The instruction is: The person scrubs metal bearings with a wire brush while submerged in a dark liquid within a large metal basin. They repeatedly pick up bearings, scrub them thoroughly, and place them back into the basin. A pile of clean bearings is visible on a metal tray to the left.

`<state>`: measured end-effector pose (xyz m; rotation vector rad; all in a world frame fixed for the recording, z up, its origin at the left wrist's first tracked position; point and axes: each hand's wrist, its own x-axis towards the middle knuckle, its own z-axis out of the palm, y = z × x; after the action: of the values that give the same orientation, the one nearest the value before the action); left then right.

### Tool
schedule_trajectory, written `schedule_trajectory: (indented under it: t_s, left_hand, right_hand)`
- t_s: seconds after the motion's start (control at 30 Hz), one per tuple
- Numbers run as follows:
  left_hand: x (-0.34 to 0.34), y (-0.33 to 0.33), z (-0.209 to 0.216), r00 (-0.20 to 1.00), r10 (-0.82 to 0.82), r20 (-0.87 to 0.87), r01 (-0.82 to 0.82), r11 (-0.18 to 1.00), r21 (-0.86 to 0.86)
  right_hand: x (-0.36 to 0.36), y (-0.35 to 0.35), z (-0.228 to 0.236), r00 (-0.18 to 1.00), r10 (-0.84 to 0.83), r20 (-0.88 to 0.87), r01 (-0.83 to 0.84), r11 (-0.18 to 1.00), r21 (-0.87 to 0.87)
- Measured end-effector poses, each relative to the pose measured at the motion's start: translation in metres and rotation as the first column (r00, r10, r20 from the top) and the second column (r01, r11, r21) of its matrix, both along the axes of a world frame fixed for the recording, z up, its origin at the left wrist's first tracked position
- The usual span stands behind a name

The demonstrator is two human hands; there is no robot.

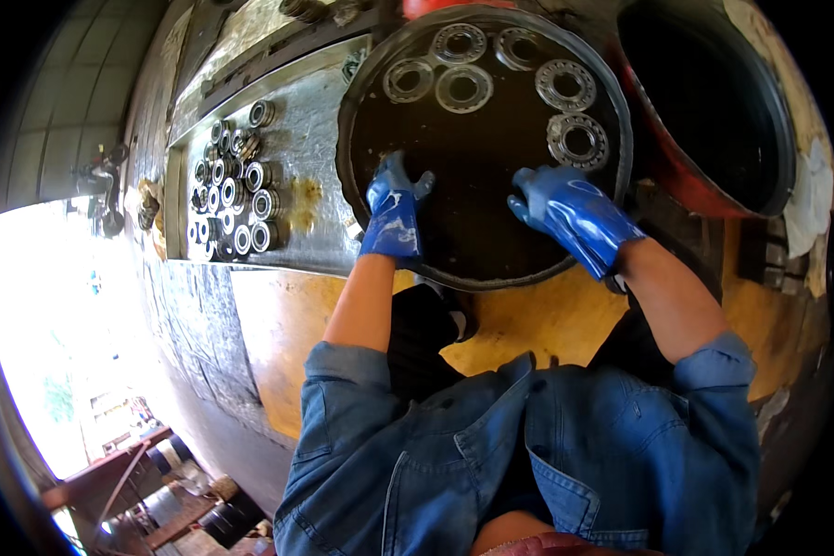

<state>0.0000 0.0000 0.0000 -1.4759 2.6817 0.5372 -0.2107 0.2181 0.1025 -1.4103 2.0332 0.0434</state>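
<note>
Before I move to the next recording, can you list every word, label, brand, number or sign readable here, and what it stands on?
No readable text anywhere in view.
Metal bearings in the tray and large rings in the round basin: too small or blurred to tell whether they are marked.
Blue gloves: shiny glare, no legible lettering.

Can't see below dark liquid (473, 208). Can't resolve fingertips (396, 161) of left gloved hand (394, 196), maybe dipped. Can't ID top-cropped red object (435, 7).

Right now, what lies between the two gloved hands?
In the head view, only dark liquid in the round tub shows between the left hand and right hand.
</note>
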Motion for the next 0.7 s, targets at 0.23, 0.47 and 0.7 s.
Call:
schedule_trajectory:
  t_s: [0.23, 0.47, 0.7]
  left_hand:
    - [-0.045, 0.003, -0.012, 0.93, -0.108, 0.351, 0.127, 0.991, -0.03]
    - [-0.088, -0.022, 0.005, 0.765, -0.206, 0.611, 0.17, 0.979, 0.116]
    - [-0.064, -0.015, -0.006, 0.903, -0.167, 0.397, 0.299, 0.907, -0.297]
  right_hand:
    - [-0.015, 0.012, 0.002, 0.999, 0.032, 0.04, -0.031, 0.999, -0.019]
    - [-0.014, 0.012, 0.002, 0.997, 0.046, 0.063, -0.043, 0.997, -0.057]
    - [-0.022, 0.016, 0.007, 0.997, 0.036, 0.072, -0.037, 0.999, 0.012]
